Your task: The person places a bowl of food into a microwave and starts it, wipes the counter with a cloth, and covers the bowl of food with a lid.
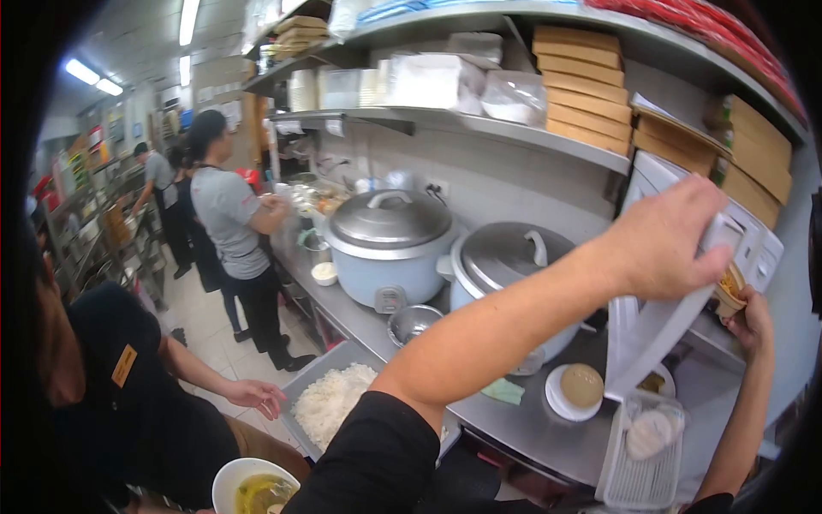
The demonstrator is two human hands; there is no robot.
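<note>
My left arm reaches across the view to the upper right. There my left hand (676,236) is closed over the top edge of a raised white panel (664,334), which looks like the door of a white appliance (758,244). Just beyond that panel, my right hand (753,324) holds a brown paper bowl (730,287) with orange-yellow food in it, partly hidden by the panel. Below, on the steel counter (539,437), a round brown-topped container (582,385) sits on white lids beside a white plastic basket (642,463).
Two large rice cookers (390,240) (505,265) line the wall under shelves (505,128) of boxes. A grey tub of rice (334,403) stands at the counter's front. At left, a co-worker's hand (257,397) is near it, above a soup bowl (257,488). Other people stand further back.
</note>
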